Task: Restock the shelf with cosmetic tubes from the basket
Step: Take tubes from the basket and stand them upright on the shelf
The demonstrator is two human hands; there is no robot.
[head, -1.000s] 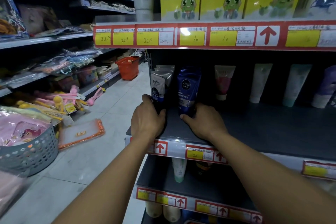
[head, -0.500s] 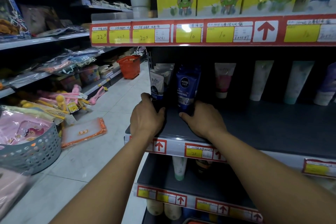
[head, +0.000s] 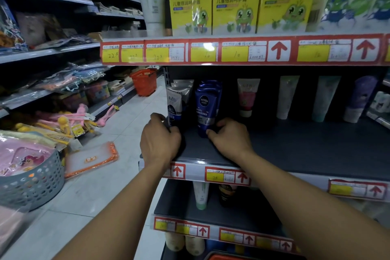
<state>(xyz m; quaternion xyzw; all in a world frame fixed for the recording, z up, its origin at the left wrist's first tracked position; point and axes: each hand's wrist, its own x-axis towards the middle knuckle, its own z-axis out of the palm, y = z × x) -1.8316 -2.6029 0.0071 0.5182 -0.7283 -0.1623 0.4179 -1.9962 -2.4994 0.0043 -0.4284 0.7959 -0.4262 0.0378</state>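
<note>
Both my hands rest on the dark middle shelf (head: 295, 150). My left hand (head: 160, 141) grips the base of a white and blue Softto tube (head: 175, 105), which stands upright at the shelf's left end. My right hand (head: 229, 138) has its fingers around the cap of a dark blue Nivea Men tube (head: 205, 107), also upright, with more blue tubes behind it. Further right along the back stand a pink tube (head: 247, 97), a white tube (head: 286, 96), a pale green tube (head: 324, 97) and a purple tube (head: 358, 99).
A red basket edge (head: 228, 256) shows at the bottom under the shelves. A grey perforated basket (head: 33, 183) with pink packs sits at the left. An orange shopping basket (head: 144, 81) stands down the aisle. Yellow frog boxes (head: 236, 6) fill the shelf above.
The view has shifted slightly. My hands stay on the two tubes at the left of the shelf, with the thumb of my right hand pressing closer to the blue tube's cap.
</note>
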